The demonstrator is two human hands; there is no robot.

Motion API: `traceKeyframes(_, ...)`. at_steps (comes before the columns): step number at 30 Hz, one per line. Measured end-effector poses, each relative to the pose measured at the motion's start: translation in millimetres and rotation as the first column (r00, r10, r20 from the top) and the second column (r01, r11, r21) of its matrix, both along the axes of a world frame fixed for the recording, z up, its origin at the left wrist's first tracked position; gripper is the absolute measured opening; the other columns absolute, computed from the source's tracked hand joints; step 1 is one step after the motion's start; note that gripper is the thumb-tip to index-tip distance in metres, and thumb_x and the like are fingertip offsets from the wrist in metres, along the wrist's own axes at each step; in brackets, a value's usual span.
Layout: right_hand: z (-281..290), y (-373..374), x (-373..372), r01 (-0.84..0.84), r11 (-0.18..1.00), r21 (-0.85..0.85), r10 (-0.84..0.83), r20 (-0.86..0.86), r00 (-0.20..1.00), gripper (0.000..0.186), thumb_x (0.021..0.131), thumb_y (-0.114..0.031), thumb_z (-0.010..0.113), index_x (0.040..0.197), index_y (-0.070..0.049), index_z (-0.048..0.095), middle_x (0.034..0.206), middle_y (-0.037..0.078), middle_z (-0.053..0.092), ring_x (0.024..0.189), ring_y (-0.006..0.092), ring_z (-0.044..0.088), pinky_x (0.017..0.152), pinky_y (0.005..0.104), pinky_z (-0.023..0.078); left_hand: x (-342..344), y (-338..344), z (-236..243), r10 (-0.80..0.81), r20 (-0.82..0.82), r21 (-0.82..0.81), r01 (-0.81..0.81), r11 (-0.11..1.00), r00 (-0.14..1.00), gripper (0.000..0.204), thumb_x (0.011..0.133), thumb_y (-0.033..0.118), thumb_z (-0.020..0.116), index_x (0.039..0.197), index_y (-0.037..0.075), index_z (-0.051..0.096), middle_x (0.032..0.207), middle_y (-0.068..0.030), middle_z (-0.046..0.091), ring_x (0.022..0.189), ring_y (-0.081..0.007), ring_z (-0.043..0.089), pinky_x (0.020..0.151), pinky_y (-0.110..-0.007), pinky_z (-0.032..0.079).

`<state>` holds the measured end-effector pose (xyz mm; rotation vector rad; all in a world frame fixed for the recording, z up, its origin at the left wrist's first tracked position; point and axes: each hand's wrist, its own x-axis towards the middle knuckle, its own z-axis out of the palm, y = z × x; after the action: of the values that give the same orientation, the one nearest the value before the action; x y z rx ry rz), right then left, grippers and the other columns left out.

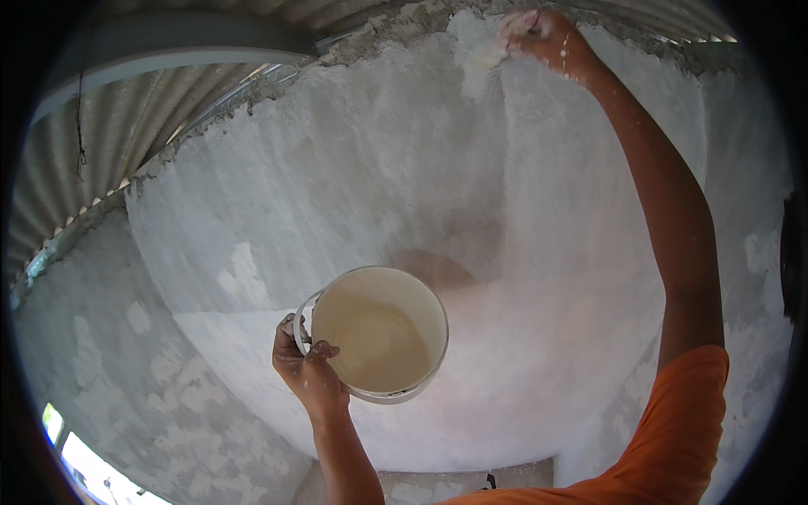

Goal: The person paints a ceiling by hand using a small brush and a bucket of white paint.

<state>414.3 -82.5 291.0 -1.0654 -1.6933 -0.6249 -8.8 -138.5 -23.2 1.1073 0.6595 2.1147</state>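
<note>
A round white bucket (pixel 380 332) hangs tilted toward me at the lower middle, with pale, cream-coloured liquid paint inside. My left hand (pixel 311 362) is closed on its left side, the thumb over the rim and the fingers by the handle loop. Overhead at the upper right, my right hand (pixel 547 40) is closed and spotted with white paint. It holds a pale, brush-like thing (pixel 491 57) against the top of the grey wall (pixel 379 160); its exact shape is blurred. Around it the wall has a whiter wet patch.
A corrugated roof (pixel 126 118) with a grey beam (pixel 177 42) slopes over the upper left. The wall's rough top edge (pixel 370 38) runs beneath it. A side wall (pixel 151 362) with pale blotches stands left, above a bright opening (pixel 97 471). A dark object (pixel 791 257) is at the far right.
</note>
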Motion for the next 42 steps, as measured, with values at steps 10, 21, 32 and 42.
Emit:
traceKeyframes(10,-68,-3,-86,0.249,0.965,0.082,-0.262,0.264,0.928,0.036,0.093,-0.024,0.075,0.124,-0.007,0.07,0.117,0.016,0.071,0.104,0.029,0.068,0.098,0.0415,0.053,-13,-1,-15,-0.016,0.028,-0.097,0.018,0.995,0.999,0.035,0.054,-0.012,0.045,0.087,0.0,0.054,0.087,-0.0036,0.054,0.078,-0.0135,0.055,0.073,-0.024,0.049)
traceKeyframes(21,-67,23,-35,0.162,0.819,0.55,-0.261,0.105,0.96,0.025,0.091,-0.009,0.07,0.115,0.0,0.071,0.119,0.019,0.071,0.106,0.0323,0.071,0.091,0.0401,0.057,-9,6,-34,0.06,0.055,-0.072,-0.056,0.996,0.997,0.033,0.052,-0.008,0.05,0.083,0.003,0.053,0.084,-0.0009,0.049,0.073,-0.0109,0.048,0.072,-0.022,0.046)
traceKeyframes(32,-345,90,-160,-0.44,0.861,-0.254,0.447,-0.033,0.894,0.019,0.093,-0.005,0.067,0.111,0.0,0.071,0.109,0.011,0.072,0.097,0.0279,0.073,0.075,0.0364,0.062,-39,-2,-74,0.224,-0.04,-0.032,-0.226,0.974,0.974,0.03,0.052,-0.001,0.055,0.081,0.004,0.054,0.097,-0.0029,0.049,0.081,-0.0111,0.047,0.074,-0.022,0.041)
traceKeyframes(42,-411,24,-263,-0.91,-0.046,0.411,0.301,-0.863,-0.405,0.021,0.099,-0.02,0.067,0.104,0.0,0.066,0.106,0.011,0.062,0.096,0.0302,0.072,0.066,0.0385,0.063,-100,-80,-131,0.555,-0.169,-0.019,-0.566,0.824,0.815,0.047,0.048,-0.006,0.065,0.094,0.003,0.06,0.111,-0.0035,0.051,0.097,-0.0137,0.057,0.087,-0.025,0.05)
